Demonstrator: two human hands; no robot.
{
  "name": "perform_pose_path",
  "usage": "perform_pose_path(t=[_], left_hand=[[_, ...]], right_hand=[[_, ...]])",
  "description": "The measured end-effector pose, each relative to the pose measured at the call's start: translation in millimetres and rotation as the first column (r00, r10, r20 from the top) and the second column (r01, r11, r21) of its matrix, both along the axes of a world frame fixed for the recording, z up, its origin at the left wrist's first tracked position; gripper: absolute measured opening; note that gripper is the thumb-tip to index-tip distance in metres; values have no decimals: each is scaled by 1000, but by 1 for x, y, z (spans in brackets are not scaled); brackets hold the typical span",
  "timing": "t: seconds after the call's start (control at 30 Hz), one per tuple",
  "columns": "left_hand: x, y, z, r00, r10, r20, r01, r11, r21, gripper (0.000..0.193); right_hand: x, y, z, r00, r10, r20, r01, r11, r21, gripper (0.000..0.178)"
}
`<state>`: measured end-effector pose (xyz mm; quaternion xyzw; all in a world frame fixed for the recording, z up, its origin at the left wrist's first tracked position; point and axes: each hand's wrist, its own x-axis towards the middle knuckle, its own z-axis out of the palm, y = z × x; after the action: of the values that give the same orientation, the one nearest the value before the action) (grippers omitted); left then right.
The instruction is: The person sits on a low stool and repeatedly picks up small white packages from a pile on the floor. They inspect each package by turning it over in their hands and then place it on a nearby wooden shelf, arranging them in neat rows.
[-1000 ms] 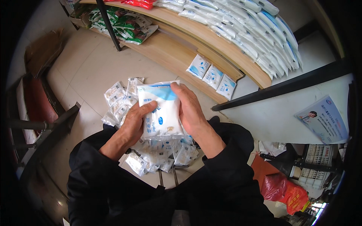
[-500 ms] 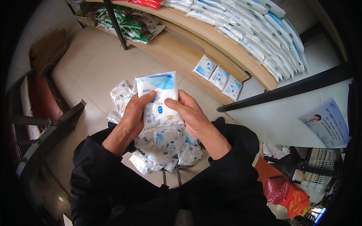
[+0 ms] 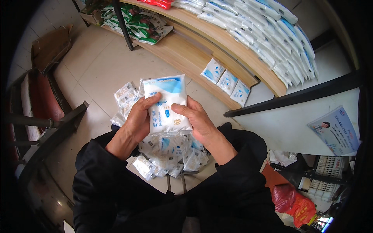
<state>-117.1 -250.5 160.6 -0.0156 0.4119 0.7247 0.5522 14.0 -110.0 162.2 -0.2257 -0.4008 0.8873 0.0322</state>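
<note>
Held up in front of me is a flat, clear-wrapped salt packet (image 3: pixel 171 91), white with a blue band at its far end. My left hand (image 3: pixel 136 118) grips its left edge, thumb on the front face. On the right edge, my right hand (image 3: pixel 202 120) closes the same way, with its thumb pressed on the front. The other fingers are mostly hidden behind the packet. Below it, between my knees, lies a loose pile of similar small packets (image 3: pixel 167 153). More packets (image 3: pixel 125 93) show just beyond my left hand.
Three blue-and-white packets (image 3: pixel 227 82) stand in a row on the low wooden shelf (image 3: pixel 194 72). Many white bags (image 3: pixel 256 35) fill the shelf above; green bags (image 3: pixel 134 25) lie far left. A black metal bar (image 3: pixel 295 93) crosses at right. Red plastic bags (image 3: pixel 295 202) sit lower right.
The packet and both hands have shifted very slightly to the right in view. My grip on it looks the same.
</note>
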Motion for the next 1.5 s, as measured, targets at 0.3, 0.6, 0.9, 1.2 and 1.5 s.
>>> perform_pose_path(t=[0.3,0.6,0.9,1.2,1.5], left_hand=[[-5,-2,-10,972,102,-212,-139,976,-169,41],[-9,-12,22,957,167,-237,-203,969,-138,37],[-7,-28,59,975,202,-92,-213,969,-129,39],[-7,-20,61,969,246,-22,-246,949,-198,40],[-3,-10,64,957,284,-56,-288,918,-271,37]], right_hand=[[-15,12,-39,996,-86,-10,86,996,-15,45],[-46,74,-145,925,-346,157,338,938,73,50],[-93,155,-213,858,-472,203,434,877,206,41],[-126,259,-250,744,-603,289,120,546,829,55],[-127,216,-255,806,-424,413,-547,-265,794,54]])
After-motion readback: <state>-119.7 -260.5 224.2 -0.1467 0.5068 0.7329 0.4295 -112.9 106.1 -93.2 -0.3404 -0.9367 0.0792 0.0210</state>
